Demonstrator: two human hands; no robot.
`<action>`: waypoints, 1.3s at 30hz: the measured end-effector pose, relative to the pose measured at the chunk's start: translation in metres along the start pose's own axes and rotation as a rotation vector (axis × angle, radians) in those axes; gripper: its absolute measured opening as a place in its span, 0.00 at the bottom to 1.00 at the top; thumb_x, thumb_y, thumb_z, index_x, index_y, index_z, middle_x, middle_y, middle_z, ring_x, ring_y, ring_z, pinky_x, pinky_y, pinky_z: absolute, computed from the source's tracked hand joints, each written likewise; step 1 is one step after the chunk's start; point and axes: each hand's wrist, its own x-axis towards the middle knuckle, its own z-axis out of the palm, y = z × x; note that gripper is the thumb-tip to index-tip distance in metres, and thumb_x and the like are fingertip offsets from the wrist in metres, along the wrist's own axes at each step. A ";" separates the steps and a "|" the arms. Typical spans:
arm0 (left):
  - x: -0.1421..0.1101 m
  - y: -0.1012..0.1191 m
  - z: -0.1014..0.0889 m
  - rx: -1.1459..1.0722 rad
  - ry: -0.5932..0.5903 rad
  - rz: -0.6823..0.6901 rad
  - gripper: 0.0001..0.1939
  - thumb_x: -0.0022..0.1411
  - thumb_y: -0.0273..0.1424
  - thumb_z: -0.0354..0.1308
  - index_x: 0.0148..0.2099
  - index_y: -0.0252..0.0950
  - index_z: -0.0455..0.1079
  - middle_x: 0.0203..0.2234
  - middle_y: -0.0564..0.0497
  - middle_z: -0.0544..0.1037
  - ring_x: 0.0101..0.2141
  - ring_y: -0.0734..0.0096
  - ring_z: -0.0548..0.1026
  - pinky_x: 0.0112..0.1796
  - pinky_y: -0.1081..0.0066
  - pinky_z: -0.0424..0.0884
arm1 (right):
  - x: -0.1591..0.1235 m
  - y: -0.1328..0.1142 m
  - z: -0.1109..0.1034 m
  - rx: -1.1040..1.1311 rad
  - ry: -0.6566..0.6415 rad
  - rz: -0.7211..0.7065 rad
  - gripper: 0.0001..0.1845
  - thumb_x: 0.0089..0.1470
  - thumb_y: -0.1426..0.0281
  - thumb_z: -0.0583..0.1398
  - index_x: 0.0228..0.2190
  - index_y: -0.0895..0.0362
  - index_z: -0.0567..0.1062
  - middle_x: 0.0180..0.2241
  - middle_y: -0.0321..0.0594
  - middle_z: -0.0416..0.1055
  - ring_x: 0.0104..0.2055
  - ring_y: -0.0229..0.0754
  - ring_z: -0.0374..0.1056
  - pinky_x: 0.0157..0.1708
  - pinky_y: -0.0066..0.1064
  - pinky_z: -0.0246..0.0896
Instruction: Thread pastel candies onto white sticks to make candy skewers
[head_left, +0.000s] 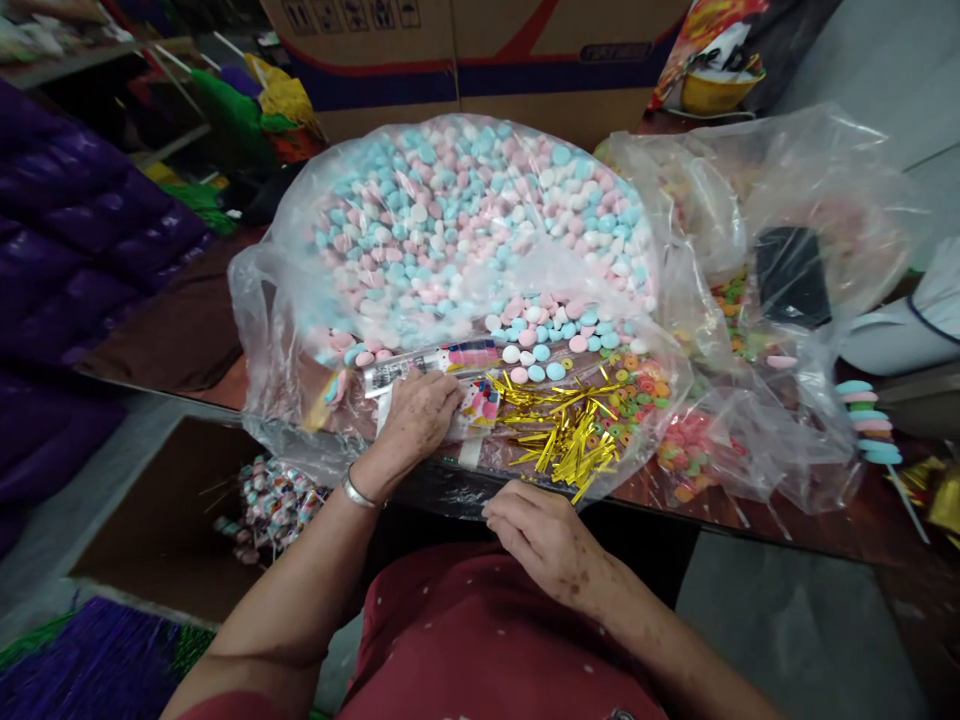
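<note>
My left hand (pixel 421 415) lies over some small printed plastic bags (pixel 480 402), fingers together and stretched across them. Closed fingertips bring my right hand (pixel 544 540) to a pinch at the table's front edge; anything between them is hidden. Just beyond it, gold twist ties (pixel 566 440) are strewn in a loose pile. Behind the bags, a large clear plastic bag (pixel 259 290) holds pink, blue and white candies (pixel 450 220), some spilling toward the front. Ring-shaped gummies (pixel 645 390) in orange and green lie right of the ties.
At right are more clear bags (pixel 787 420), a dark phone-like slab (pixel 791 275) and a candy skewer (pixel 874 425). An open cardboard box (pixel 150 520) with wrapped candies (pixel 277 500) stands low at left. A big carton (pixel 480 60) blocks the back.
</note>
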 end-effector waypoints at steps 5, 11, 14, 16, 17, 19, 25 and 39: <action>-0.006 0.002 0.003 0.026 0.228 0.096 0.15 0.69 0.29 0.50 0.29 0.36 0.70 0.27 0.47 0.77 0.32 0.60 0.69 0.36 0.63 0.58 | 0.004 0.001 -0.004 0.032 0.143 0.092 0.10 0.64 0.72 0.52 0.36 0.57 0.73 0.31 0.39 0.72 0.34 0.37 0.69 0.35 0.27 0.65; -0.031 0.044 -0.013 0.028 0.582 0.350 0.12 0.67 0.27 0.54 0.29 0.36 0.68 0.21 0.49 0.73 0.28 0.62 0.65 0.33 0.63 0.56 | 0.020 0.003 -0.015 0.110 0.427 0.362 0.15 0.56 0.68 0.61 0.45 0.55 0.68 0.39 0.40 0.73 0.31 0.36 0.68 0.30 0.28 0.66; -0.042 0.064 -0.014 -0.043 0.564 0.416 0.10 0.66 0.26 0.54 0.31 0.37 0.67 0.21 0.51 0.72 0.27 0.64 0.65 0.32 0.64 0.57 | 0.021 0.005 -0.020 0.034 0.449 0.304 0.06 0.58 0.71 0.57 0.40 0.55 0.71 0.35 0.39 0.74 0.35 0.38 0.69 0.36 0.30 0.67; -0.047 0.072 -0.011 -0.109 0.562 0.411 0.04 0.66 0.27 0.55 0.36 0.35 0.68 0.26 0.48 0.75 0.30 0.62 0.68 0.35 0.63 0.60 | 0.017 0.008 -0.023 -0.019 0.464 0.249 0.06 0.61 0.73 0.54 0.35 0.55 0.72 0.32 0.38 0.73 0.35 0.38 0.69 0.37 0.30 0.66; -0.049 0.074 -0.009 -0.137 0.574 0.396 0.04 0.66 0.30 0.57 0.41 0.34 0.68 0.31 0.44 0.77 0.34 0.60 0.70 0.37 0.61 0.62 | 0.015 0.009 -0.026 -0.041 0.470 0.226 0.08 0.62 0.74 0.53 0.34 0.55 0.72 0.32 0.38 0.73 0.35 0.38 0.69 0.37 0.30 0.65; -0.050 0.075 -0.008 -0.172 0.585 0.367 0.13 0.65 0.33 0.58 0.48 0.32 0.66 0.41 0.37 0.77 0.43 0.54 0.71 0.43 0.57 0.64 | 0.010 0.009 -0.031 -0.078 0.454 0.185 0.08 0.62 0.73 0.54 0.34 0.55 0.73 0.31 0.38 0.73 0.34 0.38 0.69 0.36 0.29 0.65; -0.047 0.069 -0.010 -0.424 0.228 0.507 0.06 0.68 0.26 0.52 0.36 0.37 0.67 0.26 0.52 0.76 0.28 0.70 0.73 0.32 0.71 0.68 | 0.002 0.006 -0.043 -0.131 0.325 0.127 0.10 0.64 0.72 0.53 0.32 0.56 0.73 0.29 0.38 0.72 0.33 0.37 0.67 0.36 0.29 0.63; -0.047 0.071 -0.008 -0.858 -0.248 0.216 0.16 0.65 0.42 0.54 0.28 0.37 0.70 0.18 0.55 0.72 0.20 0.73 0.69 0.22 0.76 0.67 | -0.008 0.006 -0.039 -0.431 0.398 0.004 0.22 0.68 0.64 0.45 0.23 0.54 0.64 0.21 0.36 0.63 0.28 0.39 0.61 0.31 0.31 0.59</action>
